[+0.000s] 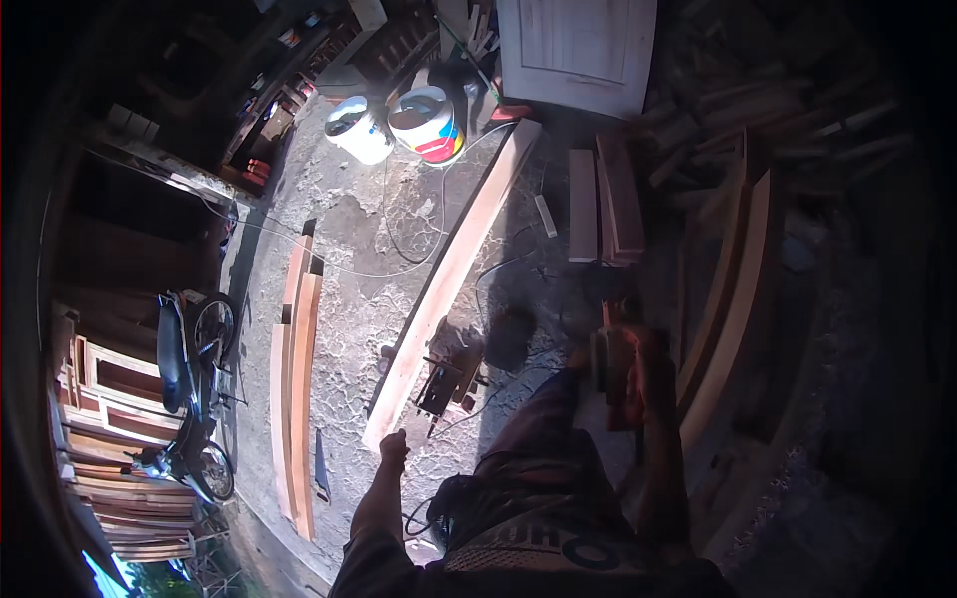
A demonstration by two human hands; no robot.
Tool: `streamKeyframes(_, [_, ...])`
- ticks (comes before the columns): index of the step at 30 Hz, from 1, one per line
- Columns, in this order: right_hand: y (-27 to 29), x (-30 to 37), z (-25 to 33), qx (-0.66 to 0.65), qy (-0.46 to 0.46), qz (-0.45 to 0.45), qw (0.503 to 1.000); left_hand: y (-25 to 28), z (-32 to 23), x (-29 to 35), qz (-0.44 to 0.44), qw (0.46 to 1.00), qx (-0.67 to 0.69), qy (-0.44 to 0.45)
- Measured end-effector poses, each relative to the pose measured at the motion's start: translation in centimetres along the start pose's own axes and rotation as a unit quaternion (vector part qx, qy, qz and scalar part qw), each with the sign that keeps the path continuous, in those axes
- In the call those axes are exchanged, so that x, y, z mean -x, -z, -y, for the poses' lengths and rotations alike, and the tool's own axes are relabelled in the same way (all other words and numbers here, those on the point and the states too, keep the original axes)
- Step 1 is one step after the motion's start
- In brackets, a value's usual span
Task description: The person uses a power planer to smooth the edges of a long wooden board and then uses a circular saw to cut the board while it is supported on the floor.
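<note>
Gripping the orange power tool (620,411) in the right hand (651,374), with fingers wrapped around, well right of the long plank (449,279). Hold firmly. Steady the left hand (395,448), curled closed by the plank's near end; cannot tell whether touching. Mind the dark machine (451,383) beside the plank.

The tool (610,367) apparently gripped in the right hand (650,361) is blurred in deep shadow; the shirt (533,558) is cut off below.
</note>
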State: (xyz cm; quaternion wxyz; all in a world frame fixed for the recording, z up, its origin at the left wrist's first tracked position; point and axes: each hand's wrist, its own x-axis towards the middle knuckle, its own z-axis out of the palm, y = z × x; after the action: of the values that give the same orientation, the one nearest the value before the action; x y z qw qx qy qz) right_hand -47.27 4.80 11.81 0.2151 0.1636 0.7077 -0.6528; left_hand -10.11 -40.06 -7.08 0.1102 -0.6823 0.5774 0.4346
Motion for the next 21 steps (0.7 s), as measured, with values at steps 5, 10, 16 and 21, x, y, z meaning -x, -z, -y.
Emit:
streamKeyframes(5, [-6.8, 6.2, -7.5, 0.056, -0.045, 0.080, 0.994, -3.4, 5.0, 2.4, 0.160, 0.957, -0.066, -0.232])
streamKeyframes(10, [-11.1, 9.0, -10.7, -0.080, -0.113, 0.079, 0.987, -5.9, 3.4, 6.5, 0.191, 0.915, -0.141, -0.326])
streamKeyframes(16, [-20.5, 9.3, -9.5, -0.161, -0.157, 0.036, 0.974, -13.6, 7.1, 6.7, 0.301, 0.775, -0.189, -0.522])
streamKeyframes(21, [-26.4, 7.3, -10.1, -0.195, -0.160, 0.014, 0.968, -16.4, 4.8, 10.8, 0.406, 0.610, 0.020, -0.680])
